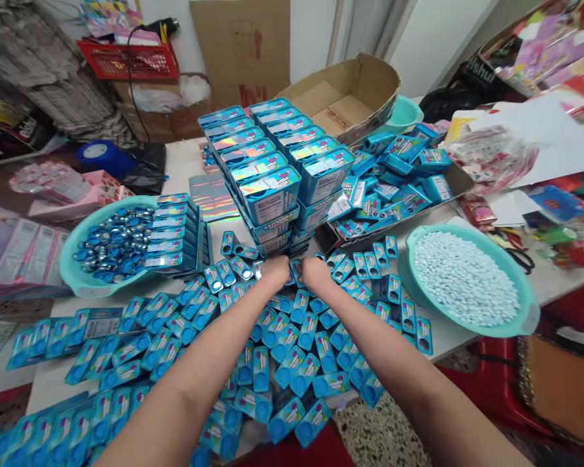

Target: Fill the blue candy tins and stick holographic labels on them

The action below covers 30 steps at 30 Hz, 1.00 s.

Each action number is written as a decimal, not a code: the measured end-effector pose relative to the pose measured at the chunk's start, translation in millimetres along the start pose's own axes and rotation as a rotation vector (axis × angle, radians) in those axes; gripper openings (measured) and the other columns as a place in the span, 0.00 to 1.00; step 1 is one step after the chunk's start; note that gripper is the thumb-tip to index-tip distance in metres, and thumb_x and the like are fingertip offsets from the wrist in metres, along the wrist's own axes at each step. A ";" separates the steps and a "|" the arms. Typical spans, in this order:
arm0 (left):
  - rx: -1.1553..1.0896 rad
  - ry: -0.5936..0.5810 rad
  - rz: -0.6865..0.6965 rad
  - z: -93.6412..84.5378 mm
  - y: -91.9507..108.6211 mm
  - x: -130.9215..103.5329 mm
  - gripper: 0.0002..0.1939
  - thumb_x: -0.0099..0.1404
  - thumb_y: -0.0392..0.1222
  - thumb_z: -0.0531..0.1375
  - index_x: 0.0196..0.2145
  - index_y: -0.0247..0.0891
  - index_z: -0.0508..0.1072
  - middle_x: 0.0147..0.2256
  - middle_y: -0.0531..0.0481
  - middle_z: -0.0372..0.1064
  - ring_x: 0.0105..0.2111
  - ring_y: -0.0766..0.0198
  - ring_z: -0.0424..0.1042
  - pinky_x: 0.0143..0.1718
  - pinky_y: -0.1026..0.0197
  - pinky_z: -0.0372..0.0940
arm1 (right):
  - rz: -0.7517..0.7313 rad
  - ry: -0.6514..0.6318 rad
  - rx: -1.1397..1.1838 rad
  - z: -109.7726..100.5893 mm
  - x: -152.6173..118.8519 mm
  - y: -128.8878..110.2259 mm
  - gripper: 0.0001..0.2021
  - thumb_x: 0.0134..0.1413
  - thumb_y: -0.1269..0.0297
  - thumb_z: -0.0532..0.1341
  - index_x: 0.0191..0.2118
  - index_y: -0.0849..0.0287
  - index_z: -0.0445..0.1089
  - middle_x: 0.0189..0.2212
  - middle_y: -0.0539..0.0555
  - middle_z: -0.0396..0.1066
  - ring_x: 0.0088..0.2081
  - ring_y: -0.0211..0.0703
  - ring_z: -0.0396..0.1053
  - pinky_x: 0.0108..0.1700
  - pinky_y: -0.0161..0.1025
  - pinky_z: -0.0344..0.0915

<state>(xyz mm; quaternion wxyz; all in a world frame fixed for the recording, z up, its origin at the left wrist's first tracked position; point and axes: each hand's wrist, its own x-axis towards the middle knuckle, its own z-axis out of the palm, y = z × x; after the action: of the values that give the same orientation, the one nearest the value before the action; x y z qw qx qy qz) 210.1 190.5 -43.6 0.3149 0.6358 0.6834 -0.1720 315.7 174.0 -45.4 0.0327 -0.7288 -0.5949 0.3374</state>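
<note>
Many small blue printed boxes with round openings or discs cover the white table under and around my forearms. Both my hands reach forward to the foot of a tall stack of blue boxes. My left hand is closed, fingers curled down among the small boxes; what it holds, if anything, is hidden. Close beside it on the right, my right hand is also closed, with a small blue box showing between the two hands. Whether either hand grips that box is unclear.
A turquoise basin of white candies stands at the right. Another basin at the left holds blue and silver caps. An open carton of blue packets lies behind the right hand, and an empty carton stands farther back.
</note>
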 end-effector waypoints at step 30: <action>-0.347 0.282 0.284 9.1 46.7 -23.1 0.10 0.58 0.31 0.54 0.38 0.37 0.70 0.34 0.52 0.72 0.26 0.70 0.71 0.29 0.68 0.62 | 0.323 -0.091 1.754 -8.9 -99.4 82.4 0.09 0.43 0.81 0.57 0.31 0.64 0.70 0.33 0.55 0.74 0.39 0.42 0.74 0.48 0.38 0.69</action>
<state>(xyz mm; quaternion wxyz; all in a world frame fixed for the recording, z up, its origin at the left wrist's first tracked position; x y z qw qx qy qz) 257.5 173.3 -27.7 0.3417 0.6794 0.6439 0.0839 383.7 64.9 -30.5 0.5070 -0.5022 -0.0136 0.7004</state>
